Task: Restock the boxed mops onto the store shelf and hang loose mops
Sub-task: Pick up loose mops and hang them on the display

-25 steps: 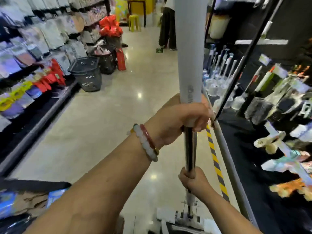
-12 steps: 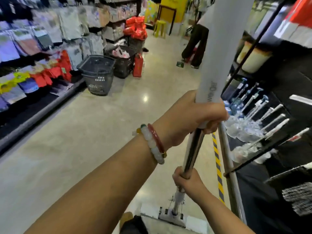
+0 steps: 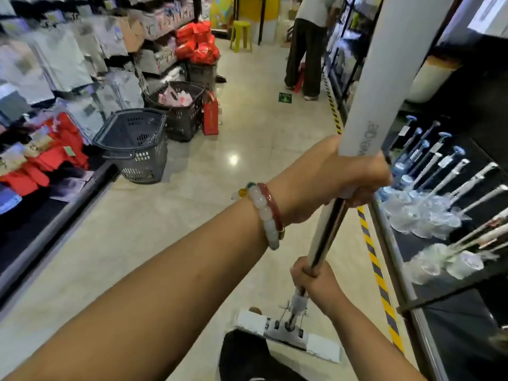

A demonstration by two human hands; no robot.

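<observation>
Down the middle of the head view, 1 loose mop (image 3: 327, 232) stands nearly upright over the aisle floor (image 3: 192, 215), leaning toward the upper right. Its flat white head (image 3: 288, 334) sits low at the floor, near the bottom edge of the frame. The upper handle carries a white sleeve (image 3: 390, 78) that runs out of the top edge; below it the pole is bare metal.

The left hand (image 3: 349, 177) grips the pole at the sleeve's lower end, fingers curled fully round it. Its wrist wears 2 bracelets (image 3: 268, 213), 1 of white beads and 1 red. The right hand (image 3: 316, 279) grips the metal pole lower down, just above the head joint, fingers closed round it.

Along the right edge, a dark shelf (image 3: 390, 243) holds wrapped long-handled brushes (image 3: 428, 188). At the left, 2 dark baskets (image 3: 137, 144) stand on the floor beside shelves of packaged goods. A person (image 3: 305, 50) stands at the far end of the aisle.
</observation>
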